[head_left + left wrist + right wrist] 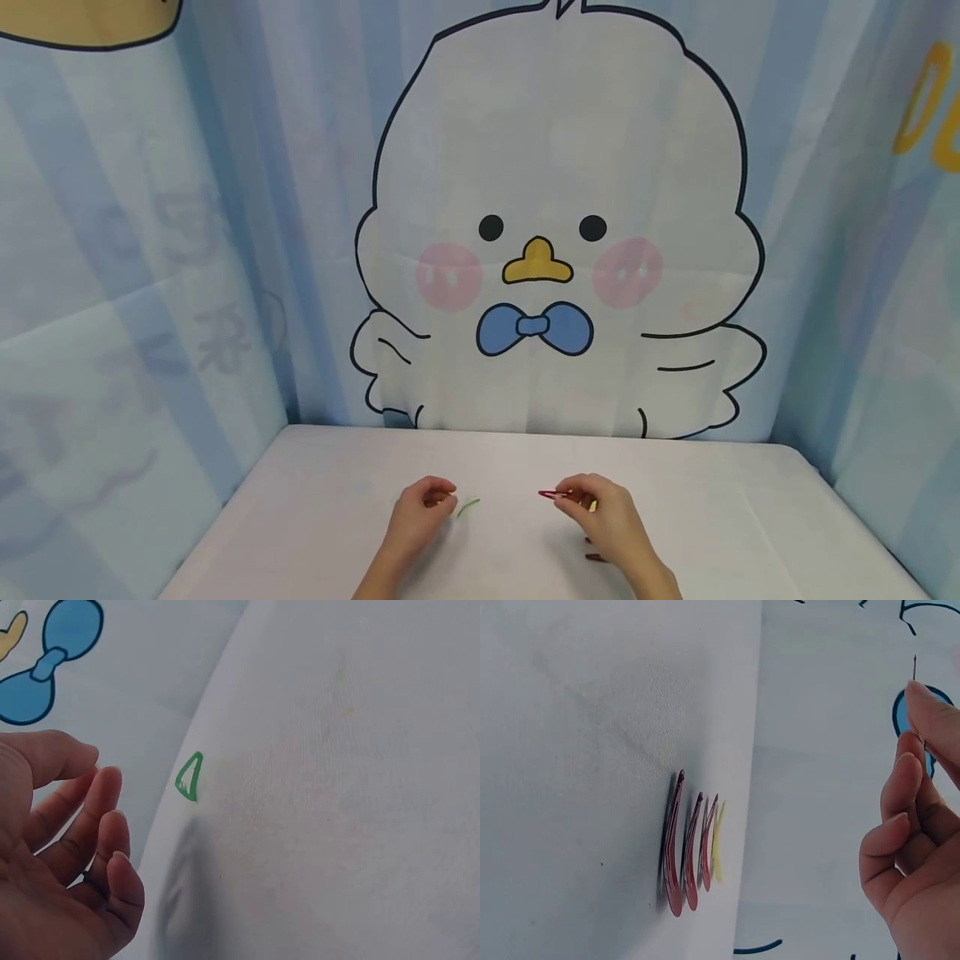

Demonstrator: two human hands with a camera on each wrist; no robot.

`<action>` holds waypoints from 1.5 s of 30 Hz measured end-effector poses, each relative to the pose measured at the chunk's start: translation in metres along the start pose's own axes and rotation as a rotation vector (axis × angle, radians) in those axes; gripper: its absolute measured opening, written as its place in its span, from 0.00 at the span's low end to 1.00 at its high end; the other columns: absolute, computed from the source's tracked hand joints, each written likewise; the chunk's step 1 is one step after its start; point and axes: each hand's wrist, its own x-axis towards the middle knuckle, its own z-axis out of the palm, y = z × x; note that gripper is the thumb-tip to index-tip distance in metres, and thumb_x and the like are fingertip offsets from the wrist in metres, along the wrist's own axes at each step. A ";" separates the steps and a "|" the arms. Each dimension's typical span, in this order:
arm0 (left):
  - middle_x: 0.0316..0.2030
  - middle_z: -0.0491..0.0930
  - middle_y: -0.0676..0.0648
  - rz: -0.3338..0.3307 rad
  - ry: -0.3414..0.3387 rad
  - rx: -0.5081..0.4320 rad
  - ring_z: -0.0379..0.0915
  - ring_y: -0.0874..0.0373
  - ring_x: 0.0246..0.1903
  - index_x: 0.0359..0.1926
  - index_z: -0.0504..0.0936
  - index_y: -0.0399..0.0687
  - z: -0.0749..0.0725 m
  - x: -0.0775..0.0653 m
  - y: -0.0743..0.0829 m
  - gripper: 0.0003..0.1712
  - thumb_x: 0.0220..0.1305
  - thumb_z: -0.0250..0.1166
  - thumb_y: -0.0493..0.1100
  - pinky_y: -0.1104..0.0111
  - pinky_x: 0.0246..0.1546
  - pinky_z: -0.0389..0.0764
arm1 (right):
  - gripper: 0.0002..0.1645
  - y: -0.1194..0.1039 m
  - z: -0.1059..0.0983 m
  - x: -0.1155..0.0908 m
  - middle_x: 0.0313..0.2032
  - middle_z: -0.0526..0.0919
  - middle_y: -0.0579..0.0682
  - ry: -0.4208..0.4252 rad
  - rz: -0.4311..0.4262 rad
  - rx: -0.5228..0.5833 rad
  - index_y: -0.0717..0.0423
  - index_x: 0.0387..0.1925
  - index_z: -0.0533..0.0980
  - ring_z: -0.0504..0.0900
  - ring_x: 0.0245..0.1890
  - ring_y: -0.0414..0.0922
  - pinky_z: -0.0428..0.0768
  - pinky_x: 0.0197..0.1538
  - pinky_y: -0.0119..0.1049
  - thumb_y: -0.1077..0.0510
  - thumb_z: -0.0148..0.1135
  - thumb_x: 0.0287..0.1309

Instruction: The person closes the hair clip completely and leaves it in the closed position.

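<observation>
Between thumb and fingertips my right hand (pixel 603 510) pinches a red snap hair clip (pixel 550 494), held above the white table. Edge-on in the right wrist view, that clip shows as a thin dark line above the thumb. Several other clips lie in a row on the table below this hand: dark red hair clips (pixel 674 862) and a yellow hair clip (pixel 718 851). My left hand (pixel 422 510) hovers over the table with loosely bent fingers and nothing in it. Just right of its fingertips lies a green hair clip (pixel 197 776), triangular in outline.
The white table (pixel 337 467) reaches back to a hanging cloth (pixel 555 125) printed with a large cartoon chick. Pale blue striped cloth (pixel 112 250) also hangs along the left and right sides. A small yellow mark (pixel 348 712) shows on the table surface.
</observation>
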 end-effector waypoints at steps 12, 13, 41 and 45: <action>0.29 0.79 0.52 0.072 -0.132 0.123 0.71 0.57 0.31 0.41 0.82 0.40 0.000 0.014 -0.007 0.09 0.58 0.71 0.35 0.63 0.34 0.74 | 0.08 0.014 0.002 0.015 0.25 0.75 0.41 -0.070 0.057 -0.008 0.47 0.33 0.83 0.73 0.23 0.38 0.73 0.24 0.32 0.62 0.75 0.55; 0.29 0.79 0.52 0.067 -0.143 0.131 0.71 0.57 0.31 0.41 0.82 0.40 0.000 0.015 -0.007 0.10 0.59 0.71 0.35 0.62 0.34 0.74 | 0.07 0.014 0.002 0.017 0.25 0.75 0.41 -0.081 0.065 -0.007 0.48 0.33 0.83 0.73 0.23 0.38 0.74 0.24 0.32 0.61 0.75 0.55; 0.37 0.80 0.54 0.181 -0.462 0.268 0.70 0.56 0.36 0.43 0.86 0.49 -0.007 0.061 -0.006 0.12 0.61 0.68 0.31 0.62 0.38 0.72 | 0.06 0.043 0.001 0.038 0.28 0.73 0.46 -0.239 0.099 -0.112 0.50 0.31 0.83 0.72 0.26 0.43 0.72 0.27 0.34 0.62 0.75 0.54; 0.38 0.80 0.55 0.187 -0.498 0.291 0.69 0.55 0.37 0.42 0.86 0.51 -0.006 0.065 -0.004 0.12 0.61 0.68 0.30 0.61 0.41 0.72 | 0.06 0.047 0.004 0.038 0.29 0.72 0.46 -0.243 0.089 -0.145 0.49 0.29 0.84 0.70 0.29 0.44 0.72 0.30 0.36 0.62 0.76 0.53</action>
